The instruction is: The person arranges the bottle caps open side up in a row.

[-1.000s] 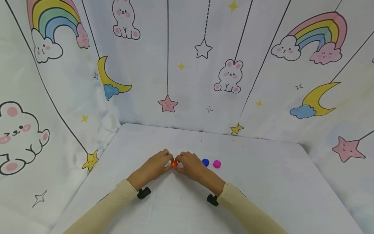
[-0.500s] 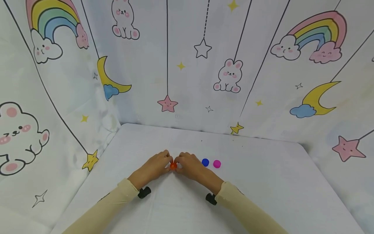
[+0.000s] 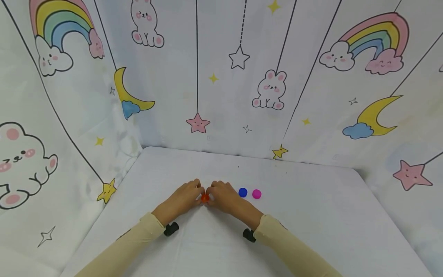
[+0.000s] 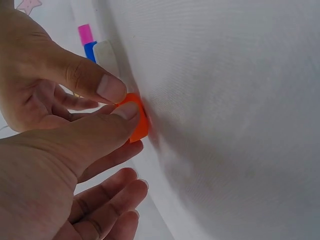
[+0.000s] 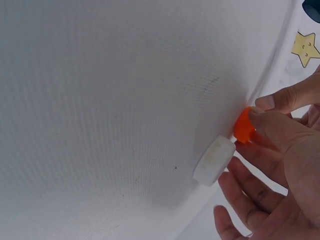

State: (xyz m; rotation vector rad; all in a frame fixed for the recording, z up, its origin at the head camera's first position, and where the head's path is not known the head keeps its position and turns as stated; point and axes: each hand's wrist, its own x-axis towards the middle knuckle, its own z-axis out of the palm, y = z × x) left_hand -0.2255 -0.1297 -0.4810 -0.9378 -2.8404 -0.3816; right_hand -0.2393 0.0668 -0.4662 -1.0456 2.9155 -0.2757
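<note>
A small round orange cap (image 3: 205, 198) stands on the white tabletop between both hands. My left hand (image 3: 184, 196) pinches it from the left, its thumb (image 4: 95, 135) on the near side in the left wrist view. My right hand (image 3: 224, 197) pinches the same cap from the right, thumb (image 5: 280, 127) and index finger at its edge. Beside it in the right wrist view lies a white rounded piece (image 5: 215, 160), hidden by the right hand in the head view. A blue cap (image 3: 243, 192) and a pink cap (image 3: 257, 194) sit to the right of my right hand.
White tabletop (image 3: 304, 215) extends around the hands. Behind and beside it hang printed cloth walls (image 3: 221, 96) with rainbows, moons, rabbits and stars. Dark wrist devices (image 3: 171, 229) sit under both sleeves (image 3: 138, 238).
Both hands and the orange cap have shifted slightly toward the person. The blue and pink caps stay in place.
</note>
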